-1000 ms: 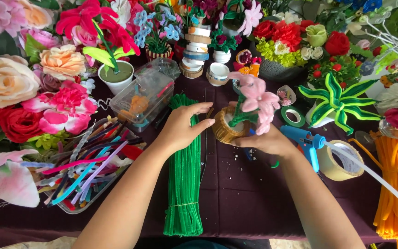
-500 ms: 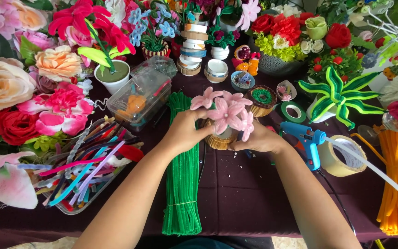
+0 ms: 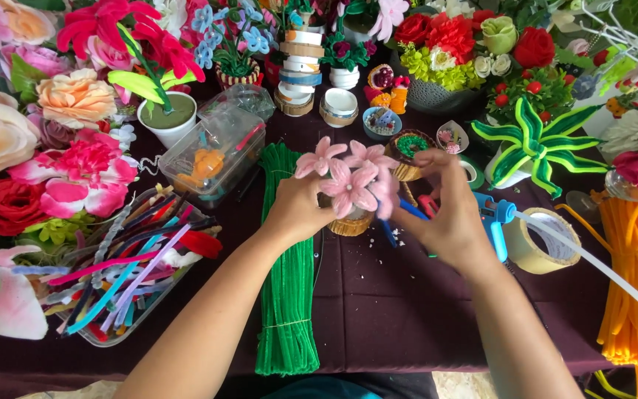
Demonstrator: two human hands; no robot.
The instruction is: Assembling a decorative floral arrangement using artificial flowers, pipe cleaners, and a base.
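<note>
Fingers (image 3: 300, 201) of left hand (image 3: 297, 210) and right hand (image 3: 448, 214) curled, pinching pink flower cluster (image 3: 348, 181) in small woven pot (image 3: 350, 224) — mid-tabletop, beside green stem bundle (image 3: 283, 273) — petals liable to bend under tight squeezing.

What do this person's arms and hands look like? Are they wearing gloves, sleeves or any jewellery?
Both arms are bare from the bottom edge of the picture up to the fingers: no sleeves show and no gloves. The left hand and the right hand carry no ring, watch or bracelet that can be seen. The fingernails look short and unpainted. A bit of teal clothing shows at the bottom edge between the arms.
</note>
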